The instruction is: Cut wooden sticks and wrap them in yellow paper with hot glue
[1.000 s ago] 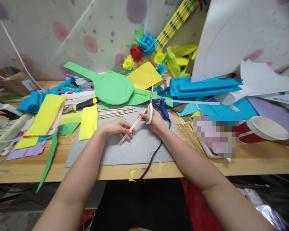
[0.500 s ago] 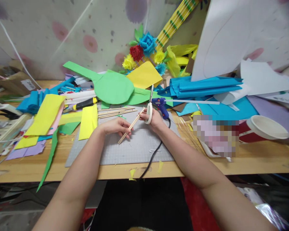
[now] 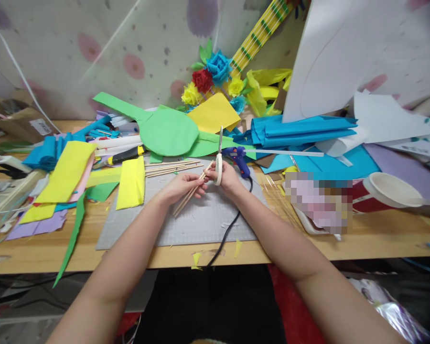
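Over the grey cutting mat (image 3: 215,224), a small bunch of thin wooden sticks (image 3: 184,204) slants from lower left to upper right. My left hand (image 3: 187,186) is closed on the sticks near their upper part. My right hand (image 3: 228,177) is closed too, its fingertips pinching their upper ends. White-handled scissors (image 3: 219,168) are hooked in the same right hand, blades pointing up. Both hands nearly touch. More wooden sticks (image 3: 172,167) lie at the mat's far edge. Just past my right hand lies a blue glue gun (image 3: 239,160) with a clear glue stick in its back.
Green paper shapes (image 3: 169,131), yellow crepe paper (image 3: 131,184) and blue paper rolls (image 3: 304,130) crowd the table. A utility knife (image 3: 125,155) lies at left. A paper cup (image 3: 372,193) lies tipped at right. The glue gun's black cord (image 3: 224,241) crosses the mat.
My left hand has slid up and to the right along the sticks, closer to my right hand. The scissors and right hand have shifted slightly left.
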A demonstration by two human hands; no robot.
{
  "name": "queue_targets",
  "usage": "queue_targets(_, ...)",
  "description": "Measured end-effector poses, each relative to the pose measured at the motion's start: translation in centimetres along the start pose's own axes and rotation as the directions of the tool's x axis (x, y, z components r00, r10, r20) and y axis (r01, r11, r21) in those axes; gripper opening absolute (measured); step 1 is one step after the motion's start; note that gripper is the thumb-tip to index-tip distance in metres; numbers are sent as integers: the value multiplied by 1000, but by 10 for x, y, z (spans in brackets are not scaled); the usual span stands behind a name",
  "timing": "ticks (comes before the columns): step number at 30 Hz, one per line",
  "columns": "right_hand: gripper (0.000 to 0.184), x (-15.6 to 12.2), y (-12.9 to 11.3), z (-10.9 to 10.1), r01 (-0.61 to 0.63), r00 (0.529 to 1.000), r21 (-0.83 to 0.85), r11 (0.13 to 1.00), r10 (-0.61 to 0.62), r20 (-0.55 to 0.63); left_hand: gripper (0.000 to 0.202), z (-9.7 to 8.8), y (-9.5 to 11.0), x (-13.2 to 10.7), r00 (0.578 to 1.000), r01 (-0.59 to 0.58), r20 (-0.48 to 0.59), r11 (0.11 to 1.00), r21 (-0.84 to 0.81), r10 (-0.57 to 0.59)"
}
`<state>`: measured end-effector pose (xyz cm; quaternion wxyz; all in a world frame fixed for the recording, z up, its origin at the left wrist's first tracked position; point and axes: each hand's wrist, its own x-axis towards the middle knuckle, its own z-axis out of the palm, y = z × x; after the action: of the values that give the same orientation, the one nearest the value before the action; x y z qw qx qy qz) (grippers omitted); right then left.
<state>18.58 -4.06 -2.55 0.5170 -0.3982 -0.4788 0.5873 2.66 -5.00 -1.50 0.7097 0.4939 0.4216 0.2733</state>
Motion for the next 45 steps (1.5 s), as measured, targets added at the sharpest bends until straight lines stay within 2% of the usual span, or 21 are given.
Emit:
queue_targets(9, 50, 4, 6, 0, -21, 995, 22, 1000, 23, -95, 19, -6, 0, 1, 994, 112, 31, 989, -93, -109)
queue_targets(13, 50, 6, 5, 1, -13, 994, -11, 1000, 12, -110, 18, -4, 1, 2, 995, 97, 21, 993, -71, -96)
queue_targets(18, 52, 7, 2, 1, 14, 995, -11, 1000, -15, -103, 17, -1, 3, 3, 999, 18, -39, 999, -39, -19)
queue_targets(21, 45, 6, 1, -6, -45, 999, -94, 995, 42, -31, 19, -11, 7, 0, 998, -6, -63, 999, -41, 4)
queue_targets(23, 39, 3, -3, -14, -67, 995, -227, 972, 83, 60, 21, -24, 11, -6, 996, -42, -78, 997, -61, 37)
queue_targets(25, 34, -1, -9, -23, -21, 980, -389, 921, 96, 176, 22, -37, 14, -13, 990, -92, -114, 993, -75, 83)
queue_targets(27, 31, -4, -15, -30, 72, 958, -553, 830, 97, 269, 24, -48, 17, -20, 982, -132, -148, 988, -77, 119)
queue_targets(29, 33, -6, -22, -34, 153, 939, -694, 703, 117, 325, 26, -54, 18, -23, 981, -139, -150, 987, -78, 126)
queue_targets(31, 37, -7, -26, -35, 193, 923, -782, 592, 161, 349, 27, -56, 18, -24, 988, -115, -116, 990, -78, 106)
queue_targets(33, 39, -8, -28, -34, 207, 910, -817, 539, 201, 363, 29, -54, 17, -23, 995, -84, -63, 994, -73, 79)
queue_targets(36, 39, -9, -29, -31, 224, 895, -818, 530, 220, 388, 31, -51, 16, -23, 998, -62, -22, 996, -60, 61)
queue_targets(40, 39, -11, -29, -25, 247, 876, -785, 568, 214, 431, 29, -49, 16, -24, 999, -47, 7, 998, -42, 47)
queue_targets(45, 41, -15, -29, -18, 282, 869, -740, 610, 165, 467, 25, -51, 15, -27, 992, -19, 121, 998, -61, 27)
